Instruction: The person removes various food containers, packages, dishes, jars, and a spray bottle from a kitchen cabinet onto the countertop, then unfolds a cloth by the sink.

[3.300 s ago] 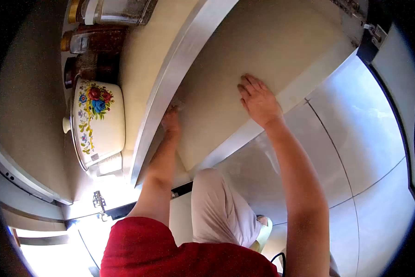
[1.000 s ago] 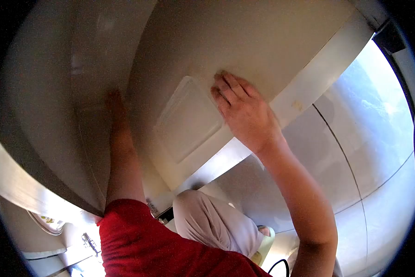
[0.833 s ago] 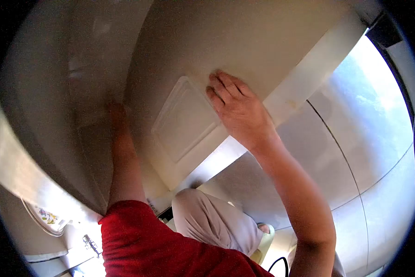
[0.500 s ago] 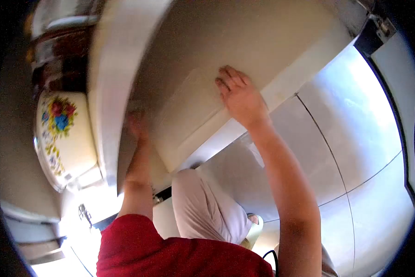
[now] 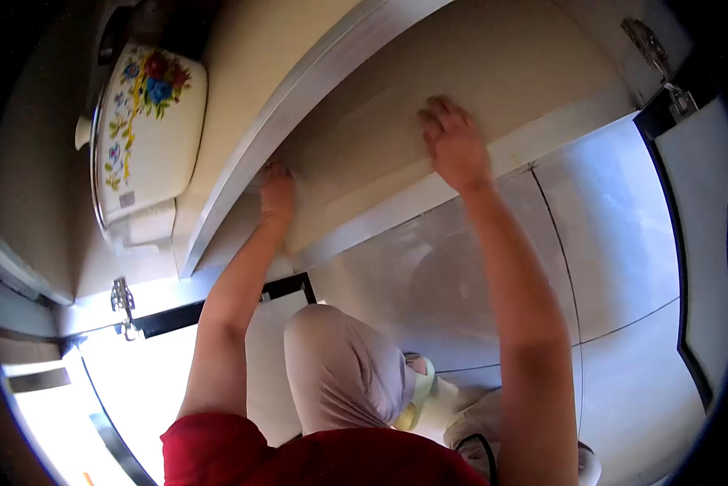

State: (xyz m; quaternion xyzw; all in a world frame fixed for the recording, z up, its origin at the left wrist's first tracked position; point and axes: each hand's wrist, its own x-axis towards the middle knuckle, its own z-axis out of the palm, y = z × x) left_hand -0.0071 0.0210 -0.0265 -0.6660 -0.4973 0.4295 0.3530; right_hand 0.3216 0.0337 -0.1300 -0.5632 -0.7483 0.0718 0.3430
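Both my hands reach into a low cabinet. My right hand rests on the pale bottom board near its front edge, fingers slightly bent and a little apart, with nothing seen in them. Under the shelf edge, my left hand lies against the same board at the left end. Its fingers point inward in shadow and look stretched out, holding nothing visible. On the shelf above, to the left, stands a cream pot with painted flowers; neither hand touches it.
Metal hinges on the left and another hinge at upper right hold opened cabinet doors. Grey floor tiles lie in front of the cabinet. My bent knee is close to the board.
My view has shifted, and the pot and shelf edge show more clearly. My right hand appears slightly farther right along the board; the left hand is now sharper on it.
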